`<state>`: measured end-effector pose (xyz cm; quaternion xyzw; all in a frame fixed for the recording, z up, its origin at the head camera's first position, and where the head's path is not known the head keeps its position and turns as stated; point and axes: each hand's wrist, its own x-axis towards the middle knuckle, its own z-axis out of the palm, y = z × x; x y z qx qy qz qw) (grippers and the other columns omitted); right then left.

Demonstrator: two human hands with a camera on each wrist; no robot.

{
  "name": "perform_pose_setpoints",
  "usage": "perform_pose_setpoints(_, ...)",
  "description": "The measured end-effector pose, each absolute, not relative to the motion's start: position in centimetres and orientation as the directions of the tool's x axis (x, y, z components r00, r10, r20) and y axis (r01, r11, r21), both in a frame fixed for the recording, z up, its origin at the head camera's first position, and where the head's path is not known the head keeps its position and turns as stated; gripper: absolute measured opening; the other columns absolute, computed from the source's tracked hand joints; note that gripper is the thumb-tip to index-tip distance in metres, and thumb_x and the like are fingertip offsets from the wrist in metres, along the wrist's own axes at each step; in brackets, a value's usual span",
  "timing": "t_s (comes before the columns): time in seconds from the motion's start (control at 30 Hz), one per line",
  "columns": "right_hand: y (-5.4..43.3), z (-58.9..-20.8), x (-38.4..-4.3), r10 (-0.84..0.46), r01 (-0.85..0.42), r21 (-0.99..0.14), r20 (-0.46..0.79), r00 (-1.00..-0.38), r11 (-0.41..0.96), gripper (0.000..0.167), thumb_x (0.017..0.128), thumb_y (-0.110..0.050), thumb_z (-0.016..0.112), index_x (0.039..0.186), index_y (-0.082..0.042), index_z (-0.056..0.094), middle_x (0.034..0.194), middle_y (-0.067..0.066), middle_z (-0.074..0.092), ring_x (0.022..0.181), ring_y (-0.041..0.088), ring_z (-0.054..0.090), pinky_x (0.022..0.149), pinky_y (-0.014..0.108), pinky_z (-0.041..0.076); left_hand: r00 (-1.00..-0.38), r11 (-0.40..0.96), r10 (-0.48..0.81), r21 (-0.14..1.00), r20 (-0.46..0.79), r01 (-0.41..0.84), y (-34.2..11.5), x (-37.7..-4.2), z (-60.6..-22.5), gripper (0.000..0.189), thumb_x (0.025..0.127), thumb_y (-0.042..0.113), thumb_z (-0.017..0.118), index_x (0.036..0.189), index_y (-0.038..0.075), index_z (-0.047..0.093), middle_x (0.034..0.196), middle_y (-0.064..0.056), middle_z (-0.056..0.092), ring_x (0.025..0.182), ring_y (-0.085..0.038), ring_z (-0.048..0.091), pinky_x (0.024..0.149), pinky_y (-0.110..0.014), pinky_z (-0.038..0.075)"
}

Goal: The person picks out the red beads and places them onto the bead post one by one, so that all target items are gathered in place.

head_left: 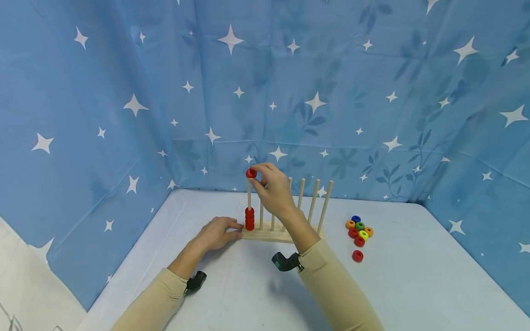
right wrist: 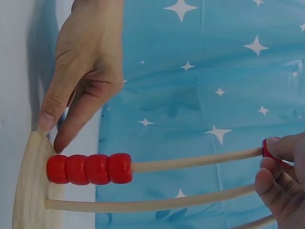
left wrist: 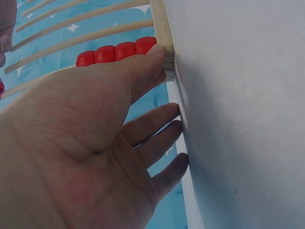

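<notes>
A wooden frame with upright pegs stands on the table, four-bead stack of red beads low on its leftmost peg. At the base's left end rests my left hand, thumb and index finger pinching the corner; the other fingers stretch out beside it in the left wrist view. My right hand pinches one more red bead between thumb and fingers at the top of that same peg. In the right wrist view this bead meets the peg's tip, partly covered by the thumb.
Loose beads in red, orange, yellow, green and blue lie clustered right of the frame, with a single red bead nearer the front. The other pegs carry no beads. A blue star-patterned curtain surrounds the white table.
</notes>
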<state>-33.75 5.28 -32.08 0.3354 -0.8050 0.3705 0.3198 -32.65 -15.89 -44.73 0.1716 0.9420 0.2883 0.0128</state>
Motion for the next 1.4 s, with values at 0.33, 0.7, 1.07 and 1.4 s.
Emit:
perform_pose_setpoints(0.33, 5.0, -32.03, -33.86, -0.309, -0.758, -0.385, 0.744, -0.592, 0.527, 0.027, 0.099, -0.012, 0.072, 0.125, -0.005, 0.074, 0.121, 0.01, 0.069, 0.059, 0.011, 0.054, 0.058, 0.023, 0.05, -0.935, 0.769, 0.344, 0.545, 0.088, 0.334, -15.98, -32.74, -44.74, 0.031, 0.097, 0.03, 0.074, 0.126, 0.018, 0.078, 0.142, -0.013, 0.066, 0.137, -0.04, 0.056, 0.112, -0.06, 0.044)
perform_pose_setpoints(0.7, 4.71, -32.12, -33.79, -0.313, -0.758, -0.368, 0.748, -0.585, 0.538, 0.028, 0.098, -0.009, 0.072, 0.126, -0.002, 0.074, 0.121, 0.012, 0.07, 0.059, 0.013, 0.056, 0.06, 0.024, 0.052, -0.927, 0.763, 0.361, 0.538, 0.104, 0.358, -16.12, -32.62, -44.88, 0.032, 0.097, 0.029, 0.074, 0.126, 0.016, 0.078, 0.142, -0.015, 0.066, 0.136, -0.042, 0.056, 0.111, -0.061, 0.044)
perform_pose_setpoints(1.07, 4.56, -32.41, -33.58, -0.316, -0.738, -0.367, 0.73, -0.606, 0.566, 0.03, 0.1, -0.01, 0.071, 0.129, -0.002, 0.073, 0.124, 0.012, 0.069, 0.063, 0.014, 0.059, 0.064, 0.025, 0.054, -0.93, 0.769, 0.355, 0.538, 0.092, 0.347, -16.02, -32.58, -44.91, 0.031, 0.098, 0.029, 0.074, 0.126, 0.017, 0.078, 0.142, -0.014, 0.066, 0.137, -0.039, 0.056, 0.112, -0.059, 0.044)
perform_pose_setpoints(1.4, 5.04, -32.7, -33.22, -0.314, -0.717, -0.38, 0.709, -0.631, 0.584, 0.028, 0.1, -0.009, 0.069, 0.127, -0.003, 0.074, 0.129, 0.011, 0.068, 0.068, 0.014, 0.062, 0.069, 0.029, 0.057, -0.931, 0.773, 0.352, 0.53, 0.099, 0.349, -15.94, -32.48, -44.83, 0.032, 0.098, 0.029, 0.074, 0.127, 0.017, 0.077, 0.141, -0.014, 0.066, 0.135, -0.039, 0.058, 0.11, -0.059, 0.046)
